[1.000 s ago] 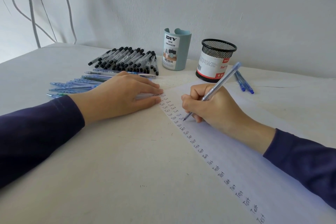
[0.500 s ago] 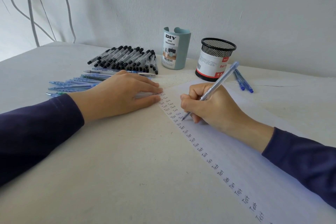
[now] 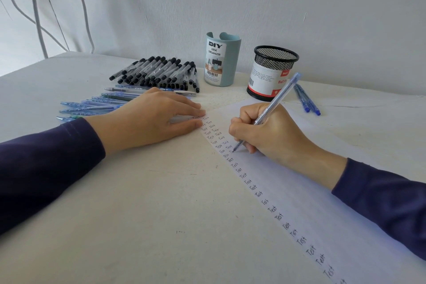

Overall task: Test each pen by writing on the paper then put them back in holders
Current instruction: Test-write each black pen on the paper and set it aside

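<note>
White desk [image 3: 143, 226] against a pale wall: the right hand [image 3: 267, 131] grips a translucent blue ballpoint pen [image 3: 272, 108], tip on the white paper sheet [image 3: 311, 191] near its far corner; the left hand [image 3: 149, 120] lies flat, fingers straight, pressing that sheet's left edge.

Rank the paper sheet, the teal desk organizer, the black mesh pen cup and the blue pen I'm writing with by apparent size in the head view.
1. Paper sheet, largest by far.
2. Black mesh pen cup and teal desk organizer, too alike to rank.
3. Blue pen, long but thin, smallest.
</note>
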### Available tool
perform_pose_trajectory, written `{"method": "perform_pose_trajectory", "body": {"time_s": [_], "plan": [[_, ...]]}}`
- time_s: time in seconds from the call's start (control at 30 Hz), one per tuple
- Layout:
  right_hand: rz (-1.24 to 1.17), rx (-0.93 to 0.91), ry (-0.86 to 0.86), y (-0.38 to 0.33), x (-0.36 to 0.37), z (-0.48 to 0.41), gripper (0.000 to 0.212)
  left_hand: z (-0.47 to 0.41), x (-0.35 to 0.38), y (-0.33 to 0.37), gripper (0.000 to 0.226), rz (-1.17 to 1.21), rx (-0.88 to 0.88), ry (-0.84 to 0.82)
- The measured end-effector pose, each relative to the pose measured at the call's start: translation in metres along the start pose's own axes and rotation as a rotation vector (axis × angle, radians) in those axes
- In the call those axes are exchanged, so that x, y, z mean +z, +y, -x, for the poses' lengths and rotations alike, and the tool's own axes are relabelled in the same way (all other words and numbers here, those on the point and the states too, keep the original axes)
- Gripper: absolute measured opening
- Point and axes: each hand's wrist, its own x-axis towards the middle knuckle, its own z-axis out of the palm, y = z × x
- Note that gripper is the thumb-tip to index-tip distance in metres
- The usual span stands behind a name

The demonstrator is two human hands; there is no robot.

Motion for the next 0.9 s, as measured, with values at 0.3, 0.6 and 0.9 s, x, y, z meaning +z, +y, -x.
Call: {"method": "perform_pose_trajectory", "body": {"time_s": [0.3,0.6,0.9], "plan": [[0.014,-0.013,0.014,0.0002,-0.0004,-0.0002,0.034,-0.0005,0.0013,-0.0030,0.058,-0.004,0.012,0.000],[-0.014,-0.013,0.018,0.0038,-0.0004,-0.0012,0.036,-0.0006,0.0013,-0.0022,0.058,-0.001,0.022,0.004],[-0.076,-0.022,0.045,0.0063,-0.0020,-0.0028,0.037,0.0002,0.0008,-0.0018,0.060,0.001,0.015,0.005]]}}
